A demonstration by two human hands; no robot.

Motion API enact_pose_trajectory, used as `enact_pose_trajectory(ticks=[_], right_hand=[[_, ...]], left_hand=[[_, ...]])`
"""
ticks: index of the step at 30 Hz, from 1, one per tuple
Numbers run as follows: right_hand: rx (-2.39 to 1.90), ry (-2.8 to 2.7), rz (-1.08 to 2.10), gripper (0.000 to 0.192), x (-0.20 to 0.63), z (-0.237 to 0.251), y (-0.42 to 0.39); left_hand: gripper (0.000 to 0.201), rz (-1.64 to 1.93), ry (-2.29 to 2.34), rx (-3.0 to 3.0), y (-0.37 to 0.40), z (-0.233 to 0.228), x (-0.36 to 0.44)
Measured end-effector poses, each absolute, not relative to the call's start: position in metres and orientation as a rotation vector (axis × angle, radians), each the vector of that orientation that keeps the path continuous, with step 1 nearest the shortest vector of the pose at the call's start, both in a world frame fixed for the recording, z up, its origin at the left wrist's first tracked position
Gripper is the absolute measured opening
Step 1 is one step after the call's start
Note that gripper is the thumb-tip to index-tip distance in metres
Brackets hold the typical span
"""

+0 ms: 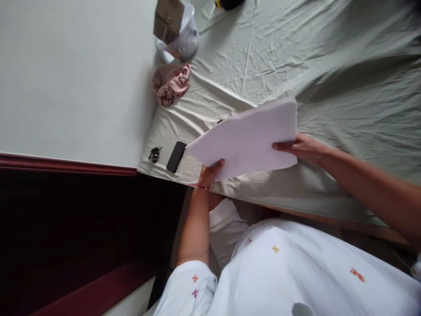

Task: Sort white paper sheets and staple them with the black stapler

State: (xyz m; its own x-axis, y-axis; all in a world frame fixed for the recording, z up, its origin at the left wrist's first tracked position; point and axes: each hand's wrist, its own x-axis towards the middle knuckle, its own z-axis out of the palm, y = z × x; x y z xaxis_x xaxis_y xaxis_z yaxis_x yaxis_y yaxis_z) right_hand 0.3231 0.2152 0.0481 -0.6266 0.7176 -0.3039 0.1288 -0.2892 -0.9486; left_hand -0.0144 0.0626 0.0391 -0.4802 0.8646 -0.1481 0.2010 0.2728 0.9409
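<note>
Between my two hands is a flat white piece with a thick, slightly wavy far edge; whether it is folded cloth or a foam sheet I cannot tell. My left hand grips its near left side, thumb on top and fingers hidden beneath. At the right end, my right hand holds it the same way, thumb lying on the upper face. The piece is held over the cloth-covered surface near its front edge. A black phone lies just left of it.
Light green wrinkled cloth covers the surface. Keys lie near the left corner. Farther back are a crumpled pink cloth, a cardboard box, a whitish plastic container and a black-and-yellow object. A pale wall borders the left.
</note>
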Motion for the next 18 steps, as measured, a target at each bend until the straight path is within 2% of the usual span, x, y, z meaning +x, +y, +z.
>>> enact_pose_trajectory(ticks=[5, 8, 11, 12, 15, 18], right_hand=[[-1.095, -1.419, 1.99, 0.054, 0.331, 0.036, 0.226], [-1.092, -1.397, 1.801, 0.059, 0.34, 0.035, 0.245], [-1.14, -1.579, 1.511, 0.077, 0.353, 0.049, 0.261], [-1.114, -1.693, 1.439, 0.075, 0.357, 0.057, 0.265], [-0.996, -2.079, 1.456, 0.05, 0.365, 0.085, 0.269], [-1.006, -2.473, 1.424, 0.042, 0.364, 0.106, 0.264]], left_hand=[[0.055, 1.168, 1.731, 0.932, 0.063, 0.047, -0.009], [0.054, 1.108, 1.675, 0.889, 0.063, 0.052, -0.01], [0.053, 1.0, 1.58, 0.898, 0.067, 0.062, -0.011], [0.052, 0.953, 1.551, 0.918, 0.069, 0.066, -0.01], [0.041, 0.776, 1.504, 0.989, 0.078, 0.08, -0.006], [0.034, 0.657, 1.479, 1.061, 0.09, 0.092, 0.001]])
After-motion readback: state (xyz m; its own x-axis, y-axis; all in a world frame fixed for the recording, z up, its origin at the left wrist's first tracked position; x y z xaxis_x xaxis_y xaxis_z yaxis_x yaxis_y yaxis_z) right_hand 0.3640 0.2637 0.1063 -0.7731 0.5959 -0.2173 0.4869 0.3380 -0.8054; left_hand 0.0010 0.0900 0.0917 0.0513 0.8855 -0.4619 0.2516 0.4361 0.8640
